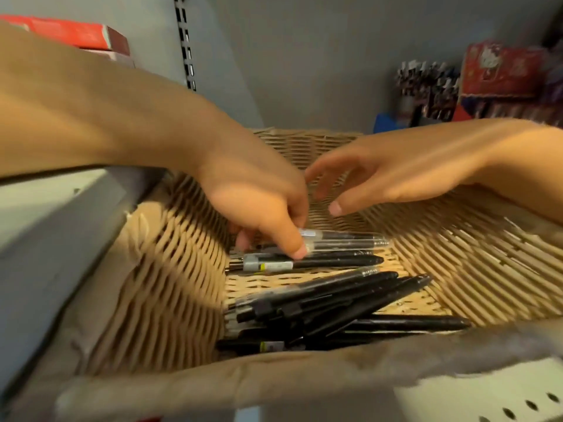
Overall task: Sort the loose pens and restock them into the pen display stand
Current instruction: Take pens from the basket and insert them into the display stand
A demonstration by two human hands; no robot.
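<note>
My left hand (262, 205) reaches down into the middle of the frame, fingers curled, thumb (292, 242) and fingertips pinching a small group of pens (341, 239) at their clip ends. I count two clear-barrelled ones in the grip, running out to the right from under my thumb; motion blur hides whether there are more. Just below my thumb lie two black pens (323, 261) side by side, one with a grey clip and a white label.

My right hand (384, 181) hovers right of centre, just above those pens, fingers spread and loosely bent, holding nothing and touching nothing.

Lower in the frame a pile (335, 300) of black pens lies crisscrossed, well apart from both hands; at least seven, though overlap prevents an exact count.

All of them sit in one woven basket (158, 269) with a cloth rim.

At upper right stands a rack (426, 89) of more pens, beside a red box (499, 71). At upper left lies another red box (70, 33).
</note>
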